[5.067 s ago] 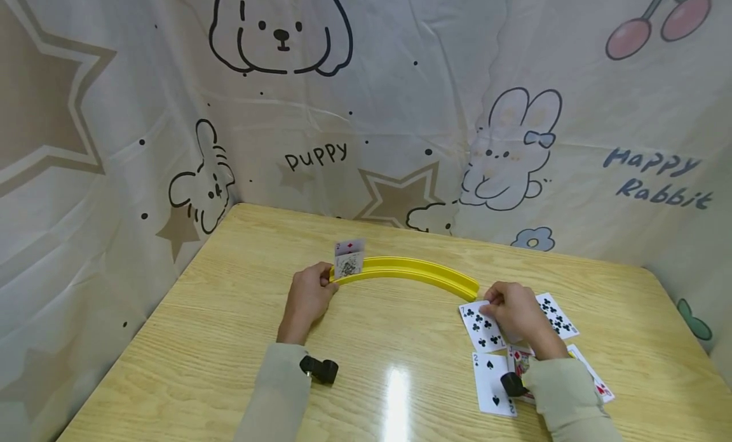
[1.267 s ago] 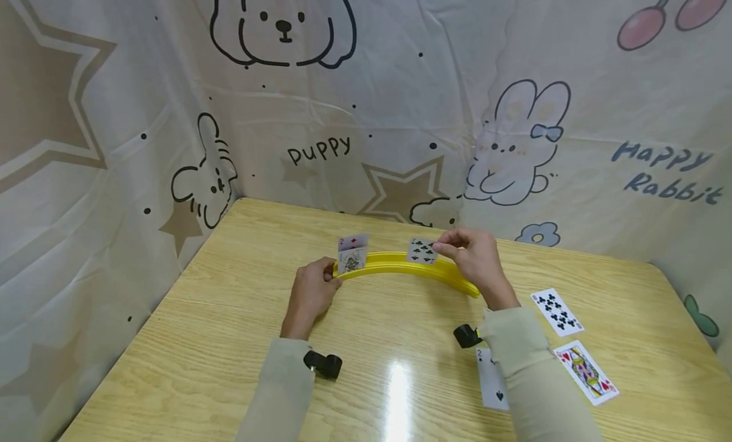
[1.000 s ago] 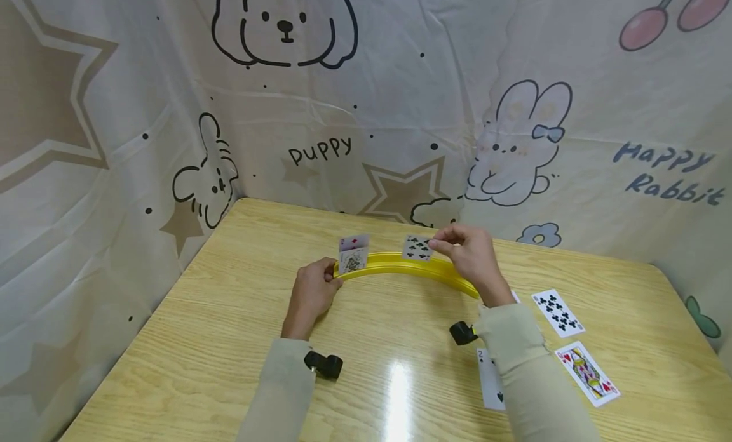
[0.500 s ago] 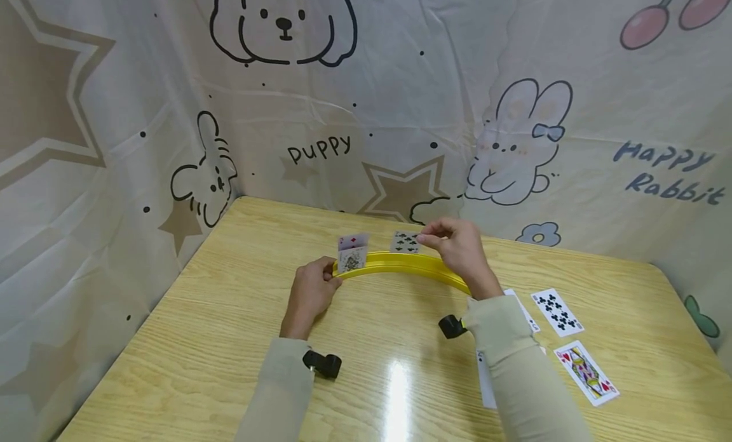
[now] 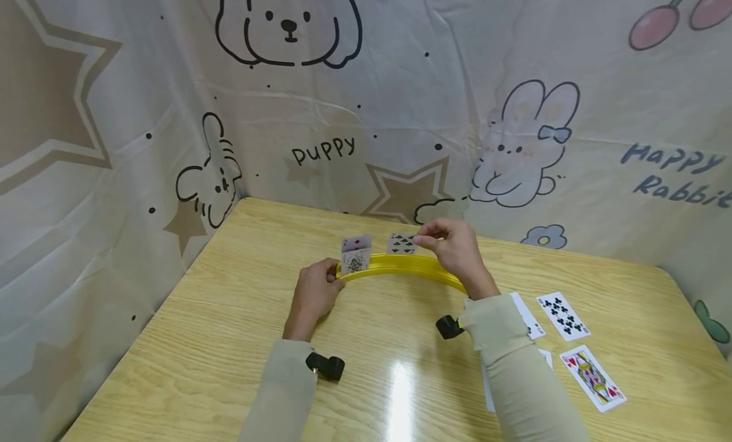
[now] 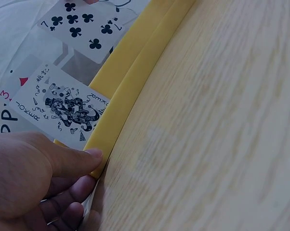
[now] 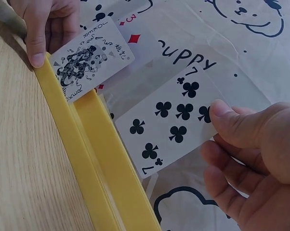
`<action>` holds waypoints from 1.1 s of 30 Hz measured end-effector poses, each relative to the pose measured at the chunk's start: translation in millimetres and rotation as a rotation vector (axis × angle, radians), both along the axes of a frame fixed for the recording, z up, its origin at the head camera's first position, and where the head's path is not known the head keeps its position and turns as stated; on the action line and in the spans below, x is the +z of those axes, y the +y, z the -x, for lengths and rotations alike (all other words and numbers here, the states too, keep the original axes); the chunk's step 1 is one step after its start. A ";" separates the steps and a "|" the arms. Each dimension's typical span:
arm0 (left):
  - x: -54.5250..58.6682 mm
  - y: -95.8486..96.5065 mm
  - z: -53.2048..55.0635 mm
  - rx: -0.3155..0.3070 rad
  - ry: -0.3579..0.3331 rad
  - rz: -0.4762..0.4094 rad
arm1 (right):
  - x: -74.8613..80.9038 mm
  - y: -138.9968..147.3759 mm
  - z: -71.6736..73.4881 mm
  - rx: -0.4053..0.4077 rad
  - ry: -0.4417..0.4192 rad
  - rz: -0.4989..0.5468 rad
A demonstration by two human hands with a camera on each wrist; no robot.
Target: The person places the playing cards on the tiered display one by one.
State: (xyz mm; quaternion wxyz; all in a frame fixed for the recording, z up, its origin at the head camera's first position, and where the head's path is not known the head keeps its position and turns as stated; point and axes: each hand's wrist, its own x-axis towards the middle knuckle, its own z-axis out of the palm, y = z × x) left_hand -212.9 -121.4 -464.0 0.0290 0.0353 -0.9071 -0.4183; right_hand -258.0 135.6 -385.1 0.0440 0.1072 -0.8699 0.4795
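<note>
Fingers (image 7: 231,122) pinch 1 card (image 7: 166,125), 1 rack (image 7: 113,149).

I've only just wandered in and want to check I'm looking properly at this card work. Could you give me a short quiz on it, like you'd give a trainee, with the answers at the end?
1. Which card does the right hand pinch?
2. True or false: the left hand holds the queen of hearts.
3. Fill in the blank: the 3 of diamonds stands partly hidden behind the ____.

Key:
1. The seven of clubs.
2. False: it grips one end of the yellow curved holder.
3. Joker.
</note>
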 end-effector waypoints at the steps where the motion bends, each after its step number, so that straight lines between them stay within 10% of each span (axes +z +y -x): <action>1: -0.3 0.2 0.0 0.001 -0.001 -0.001 | -0.2 -0.3 0.1 0.000 -0.001 -0.001; 33: -0.1 0.4 0.0 -0.010 0.002 0.002 | -14.0 -6.9 7.5 0.034 -0.004 -0.011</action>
